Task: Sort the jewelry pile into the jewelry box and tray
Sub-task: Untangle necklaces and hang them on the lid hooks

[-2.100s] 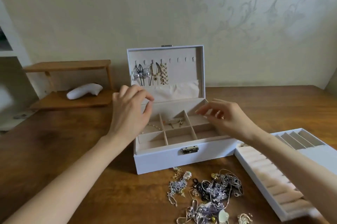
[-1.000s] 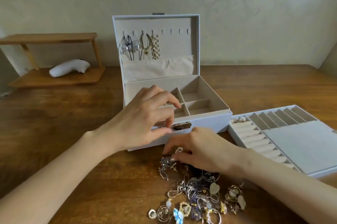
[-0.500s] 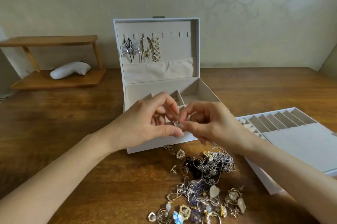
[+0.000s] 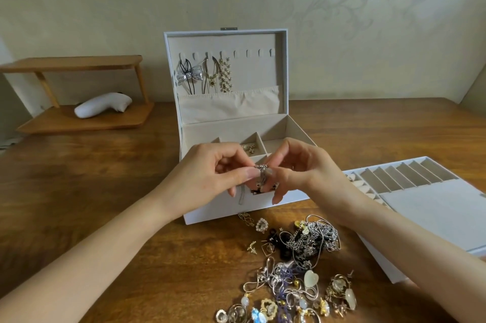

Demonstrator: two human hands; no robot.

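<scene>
Jewelry piece point(image 4: 261, 173) being pinched over the jewelry box point(image 4: 226, 208)

The left hand point(image 4: 210, 178) and right hand point(image 4: 298, 172) are each keeping a fingertip grip on it. Its silver shape is proving hard to make out. The hands are partly hiding the box latch. The pile point(image 4: 297, 270) is lying nearer on the tabletop point(image 4: 92, 191), and the tray point(image 4: 434, 207) is running off-frame to the right.

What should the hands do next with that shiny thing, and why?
Probably lower the silver piece into a compartment of the jewelry box: the left hand and right hand both pinch it just over the box, away from the pile.
</scene>
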